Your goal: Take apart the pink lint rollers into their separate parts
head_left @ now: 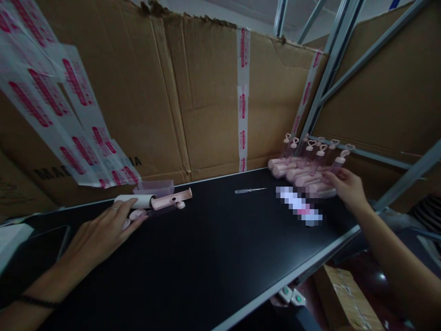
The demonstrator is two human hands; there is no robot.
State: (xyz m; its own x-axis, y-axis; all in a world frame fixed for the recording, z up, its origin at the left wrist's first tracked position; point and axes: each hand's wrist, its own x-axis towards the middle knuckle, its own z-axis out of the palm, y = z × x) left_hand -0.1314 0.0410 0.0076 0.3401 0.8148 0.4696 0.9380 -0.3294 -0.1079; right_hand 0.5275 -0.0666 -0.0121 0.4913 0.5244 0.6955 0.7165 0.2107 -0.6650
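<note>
Surface (206, 257) black, edge pale grey. Beside left fingers (124, 209): tube (143, 201) white, trough-shaped part (167, 200) pale pink, box (160, 186) translucent mauve. By right fingers (335, 180): containers (284, 169) pale pink. Beyond both: cardboard (210, 92) brown, tape (243, 105) whitish, repeating magenta print.

And here it was, a workshop or small assembly corner by every sign: a long black worktop (206, 257) stood edged in metal, with near-identical pink tubes (298, 174) grouped at its far end, several bearing heart-shaped tops! A slim pointed tool (245, 191) lay out on the surface. Behind rose big sheets of brown cardboard (213, 101), patched with red-printed packing tape (243, 105), and over to the right ran a bare metal frame (332, 59). Down below, a cardboard carton (344, 299) completed that working, stockroom look.
</note>
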